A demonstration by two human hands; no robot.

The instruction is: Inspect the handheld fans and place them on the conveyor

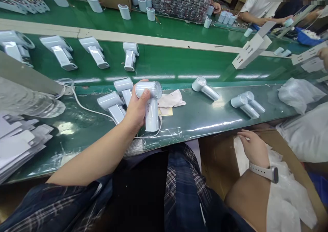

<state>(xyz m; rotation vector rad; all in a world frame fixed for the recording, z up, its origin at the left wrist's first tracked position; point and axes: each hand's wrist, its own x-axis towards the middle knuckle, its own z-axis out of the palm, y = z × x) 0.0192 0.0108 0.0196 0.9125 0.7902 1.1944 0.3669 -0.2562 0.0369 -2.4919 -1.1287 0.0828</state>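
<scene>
In the head view, the left hand [138,107] grips a pale blue handheld device [152,117], thumb pressed over its smooth, rounded barrel and fingers wrapped behind; the barrel sits crosswise on a straight handle, both glossy, with grey lettering on the handle; a thin white cable [88,110] ends in a plug at the handle's right side. The device is in the left hand, tilted slightly, above the scuffed, shiny green bench [205,122]; two like devices [109,102] are just beside the hand, and a crumpled pale cloth [172,98] lies to the right of the handle. The right hand [256,148], well apart from the device, has its fingers loosely extended, with nothing visible in them; a pale-banded watch [263,172] circles its wrist, and thin, wrinkled white bags [289,194] lie below in a brown cardboard box [212,160]. The left fingertips are hidden behind the device; its lettering is too unclear to read in full; whether the right hand touches the bags, I cannot tell.
</scene>
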